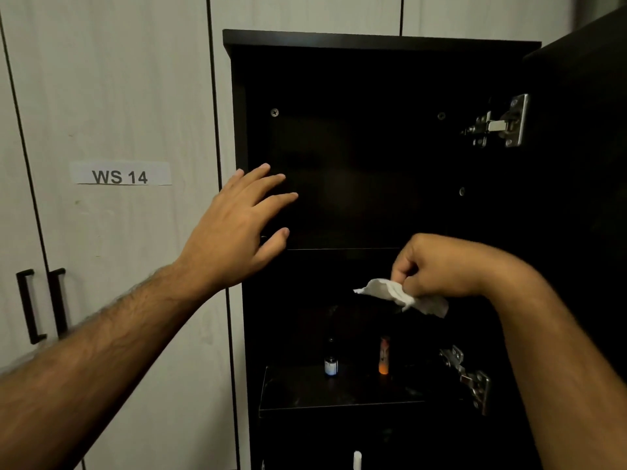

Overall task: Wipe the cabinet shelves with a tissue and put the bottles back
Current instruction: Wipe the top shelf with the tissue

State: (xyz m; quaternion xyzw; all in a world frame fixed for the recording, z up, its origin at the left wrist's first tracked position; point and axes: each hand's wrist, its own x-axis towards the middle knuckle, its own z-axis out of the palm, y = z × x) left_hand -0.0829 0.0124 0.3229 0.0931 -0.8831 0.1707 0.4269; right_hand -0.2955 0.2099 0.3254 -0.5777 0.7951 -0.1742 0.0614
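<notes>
Dim overall, warm cast. Cabinet interior (356, 147) near black, detail lost from 12 to 6 o'clock. Pale wall panels (112, 96) at 9 o'clock evenly lit. Glare on hinge (502, 123) at 2 o'clock. Wide-angle bending at edges.

Left arm reaches forward and up, its left hand (237, 222) flat with fingers straight and spread, palm facing away. Right arm bends inward at the wrist; the right hand (437, 266) is curled, fingers pinching downward
</notes>
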